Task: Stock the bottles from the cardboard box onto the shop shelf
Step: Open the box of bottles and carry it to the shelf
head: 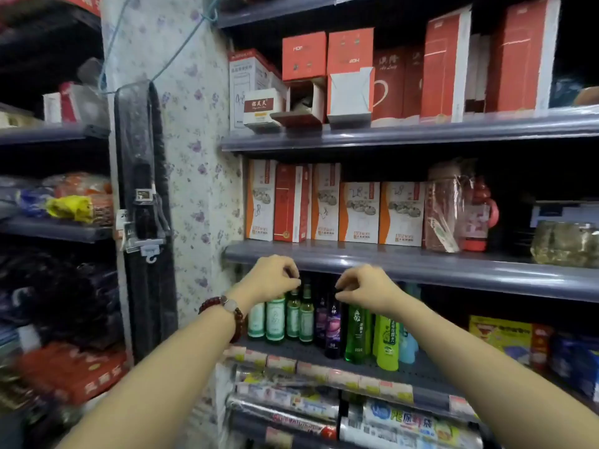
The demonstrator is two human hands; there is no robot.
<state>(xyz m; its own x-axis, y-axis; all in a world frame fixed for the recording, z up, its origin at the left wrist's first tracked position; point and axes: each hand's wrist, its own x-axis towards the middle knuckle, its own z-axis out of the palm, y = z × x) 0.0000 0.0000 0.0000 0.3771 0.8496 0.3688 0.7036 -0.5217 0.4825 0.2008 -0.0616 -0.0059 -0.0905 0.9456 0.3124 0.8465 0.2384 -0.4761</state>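
The small green bottles (293,315) are stood in a tight row on the shop shelf (402,375), at its left end. A dark purple bottle (334,322) is stood just to their right, and next to that a tall green bottle (356,335), a lime bottle (387,343) and a pale blue one (407,346).

The left hand (270,278) is held above the small green bottles. Its fingers are curled in and pinched at the cap of one of them. A red bead bracelet (227,314) is worn on that wrist. The right hand (364,288) is held above the dark purple bottle, with its fingers curled down on the bottle's top.

Price tags (324,372) are stuck along the front edge of the shop shelf. Orange and white boxes (358,212) are lined up on the board above it. Red boxes (447,63) are stacked higher still. Shiny packets (402,426) are kept below it.
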